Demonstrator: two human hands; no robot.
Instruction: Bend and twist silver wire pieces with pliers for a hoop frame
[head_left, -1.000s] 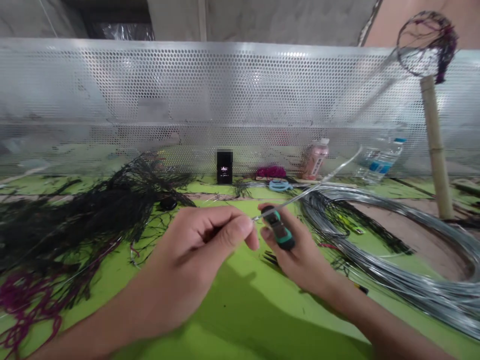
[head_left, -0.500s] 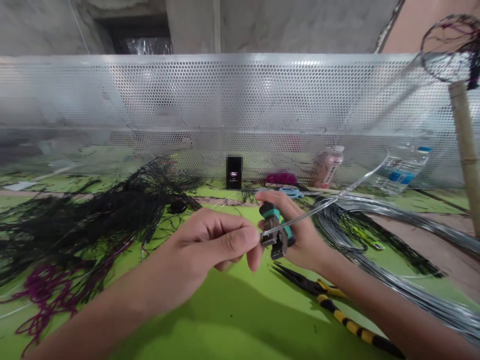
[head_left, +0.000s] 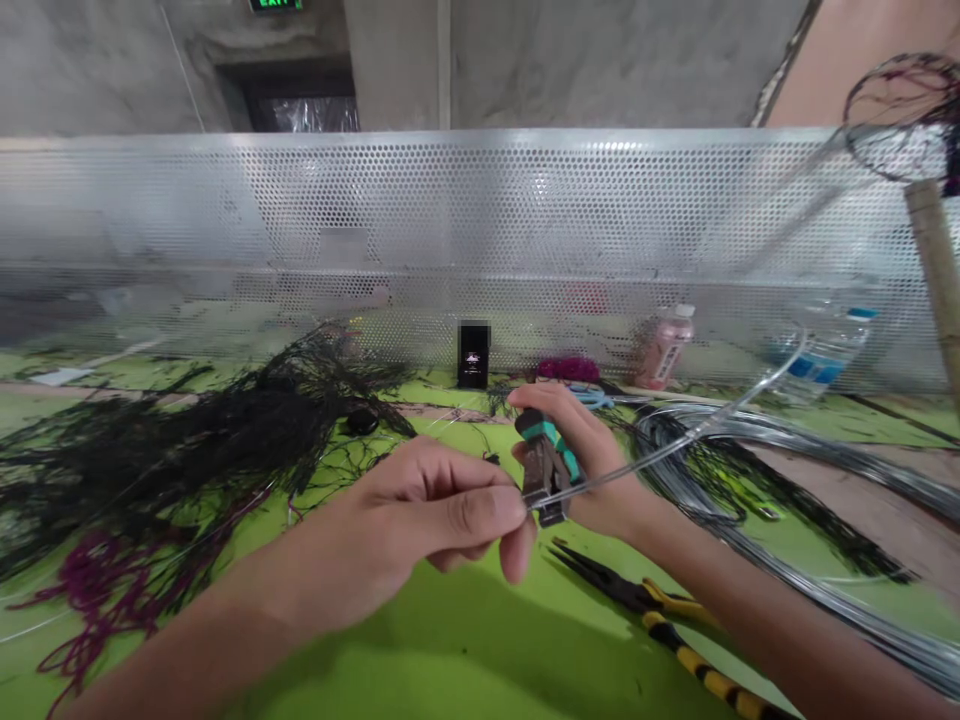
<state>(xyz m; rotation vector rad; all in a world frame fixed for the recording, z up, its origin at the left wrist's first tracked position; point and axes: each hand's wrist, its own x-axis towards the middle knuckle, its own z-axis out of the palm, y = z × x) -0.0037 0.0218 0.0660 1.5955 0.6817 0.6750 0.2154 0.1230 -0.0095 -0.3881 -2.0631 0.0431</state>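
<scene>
Between thumb and fingers, my left hand (head_left: 442,510) pinches the end of a silvery wire (head_left: 652,458), which runs up to the right in a curve. My right hand (head_left: 589,450) is closed around pliers (head_left: 546,475) with green-and-black handles. The dark metal jaws of these pliers point down toward me and lie against the wire, just right of my left fingertips. Whether the jaws grip the wire, I cannot tell. Below my right hand, long-nose pliers (head_left: 630,590) with yellow-and-black handles lie on the green table top (head_left: 465,660).
Coiled wire (head_left: 810,570) spreads across the right side. Tangled black strands (head_left: 202,430) and purple cord (head_left: 97,580) cover the left. At the back stand a phone (head_left: 473,358), a pink bottle (head_left: 666,348) and a clear bottle (head_left: 829,355) before a perforated metal screen (head_left: 360,200).
The plier jaws have moved slightly down, and the gap between them looks narrower. My left fingertips are a little lower on the wire end. The whole view has tilted up slightly.
</scene>
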